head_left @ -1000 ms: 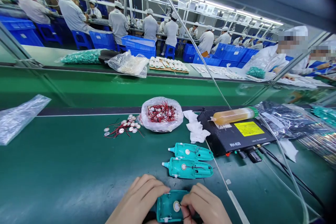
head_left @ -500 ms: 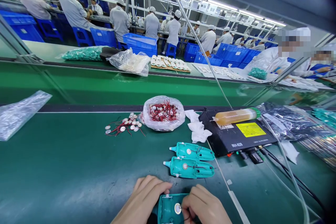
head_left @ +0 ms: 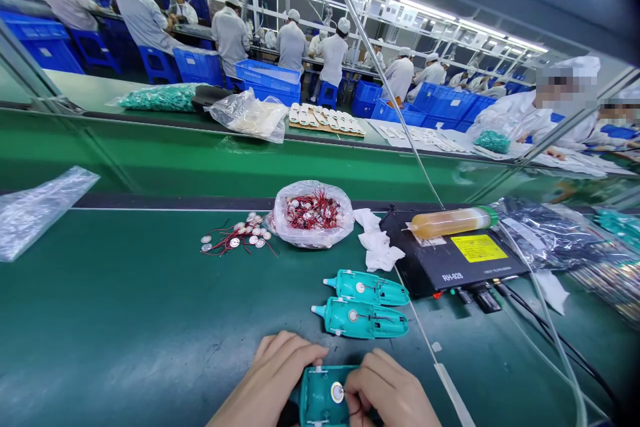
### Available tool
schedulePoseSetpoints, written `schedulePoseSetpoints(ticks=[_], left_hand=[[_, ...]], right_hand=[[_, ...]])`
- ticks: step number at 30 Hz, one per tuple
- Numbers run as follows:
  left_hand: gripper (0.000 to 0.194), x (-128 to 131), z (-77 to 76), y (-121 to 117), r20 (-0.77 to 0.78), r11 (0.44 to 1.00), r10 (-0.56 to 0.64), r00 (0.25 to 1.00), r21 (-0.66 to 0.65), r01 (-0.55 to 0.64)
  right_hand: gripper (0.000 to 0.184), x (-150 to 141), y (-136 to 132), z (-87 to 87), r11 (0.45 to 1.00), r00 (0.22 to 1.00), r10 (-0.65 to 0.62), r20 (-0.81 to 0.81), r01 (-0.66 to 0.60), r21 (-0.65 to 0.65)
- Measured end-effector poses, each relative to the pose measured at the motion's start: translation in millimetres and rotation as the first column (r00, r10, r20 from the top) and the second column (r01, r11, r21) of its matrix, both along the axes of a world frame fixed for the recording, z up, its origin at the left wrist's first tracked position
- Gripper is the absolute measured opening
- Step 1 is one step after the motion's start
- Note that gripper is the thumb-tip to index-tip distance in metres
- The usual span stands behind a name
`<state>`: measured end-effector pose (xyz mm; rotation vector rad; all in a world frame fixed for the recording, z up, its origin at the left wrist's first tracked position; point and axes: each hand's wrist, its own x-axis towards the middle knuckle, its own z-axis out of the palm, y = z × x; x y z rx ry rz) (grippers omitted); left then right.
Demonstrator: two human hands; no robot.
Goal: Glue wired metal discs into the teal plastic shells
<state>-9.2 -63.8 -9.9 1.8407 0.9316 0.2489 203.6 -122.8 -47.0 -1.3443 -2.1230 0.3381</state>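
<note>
Head view, teal shell half (head_left: 316,400): at the bottom centre of the frame, open side up, between the hands; its long axis seems to run left to right, though both ends are covered.
Left hand (head_left: 275,373): fingers curled around the shell's left end, thumb hidden.
Right hand (head_left: 387,383): nearer the disc, fingertips pinched on its thin wire lead (head_left: 354,411).
Round metal disc (head_left: 337,392): inside the shell, immediately left of the right fingertips.
Paired shells (head_left: 367,325): just above, nozzles pointing left.
</note>
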Motion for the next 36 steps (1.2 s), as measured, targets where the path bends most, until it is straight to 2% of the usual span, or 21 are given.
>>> schedulePoseSetpoints(ticks=[3,6,12,17,19,23,27,31,36], left_hand=[[0.060,1,0.5,0,0.008,1.000,0.013,1.000,-0.008,-0.013],[0.053,2,1.5,0,0.026,1.000,0.019,0.999,-0.008,-0.018],[0.052,1,1.2,-2,0.039,0.999,0.026,0.999,0.020,-0.027],[0.058,0,-0.7,-3,0.016,1.000,0.023,1.000,0.016,-0.023],[0.056,0,0.8,-3,0.019,1.000,0.017,1.000,0.020,-0.018],[0.059,2,4.2,-3,0.003,1.000,0.017,1.000,0.009,-0.017],[0.063,2,3.0,-3,-0.015,1.000,0.013,1.000,-0.024,-0.013],[0.065,1,0.0,-3,-0.024,1.000,0.012,1.000,-0.029,-0.013],[0.063,1,-0.6,-3,-0.021,1.000,0.009,1.000,-0.029,-0.009]], right_hand=[[0.021,0,1,-1.1,1.000,0.998,-0.004,0.068,0.003,0.012],[0.019,1,3,3.6,0.999,0.994,0.028,0.108,-0.025,-0.026],[0.026,9,5,24.1,0.972,0.997,0.076,-0.012,-0.076,-0.222],[0.024,14,0,31.5,0.957,0.993,0.118,-0.002,-0.115,-0.267],[0.022,14,-3,30.6,0.965,0.997,0.076,0.000,-0.073,-0.250],[0.020,16,-5,27.2,0.983,0.996,-0.083,0.038,0.088,-0.160],[0.028,16,1,24.4,0.995,0.994,-0.069,0.087,0.074,-0.063],[0.039,11,5,16.2,0.982,0.979,-0.188,0.079,0.184,0.046],[0.041,12,2,8.2,0.987,0.979,-0.156,0.131,0.158,-0.001]])
